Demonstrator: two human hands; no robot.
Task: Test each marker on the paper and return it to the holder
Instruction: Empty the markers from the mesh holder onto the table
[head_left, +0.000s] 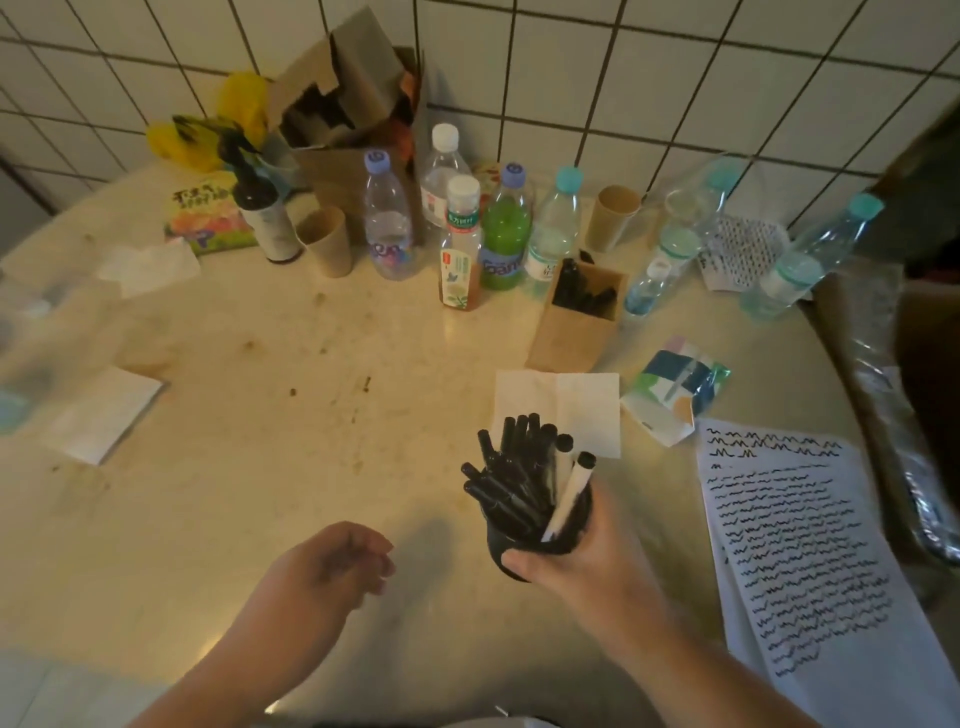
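Note:
My right hand (576, 558) grips a black cup holder (519, 553) lifted above the table; it is packed with several black markers (511, 470) and two white-barrelled ones (569, 493). My left hand (337, 558) hovers to its left with loosely curled fingers, holding nothing. The test paper (800, 551), covered with rows of black squiggles, lies at the right of the table. A brown cardboard box (574, 332) holding more black markers stands behind, near the bottles.
A row of plastic bottles (504, 228) and paper cups (327, 239) lines the back by the tiled wall. A white napkin (558, 400) and a tissue pack (672, 389) lie just beyond the holder. A folded paper (104, 410) lies at the left.

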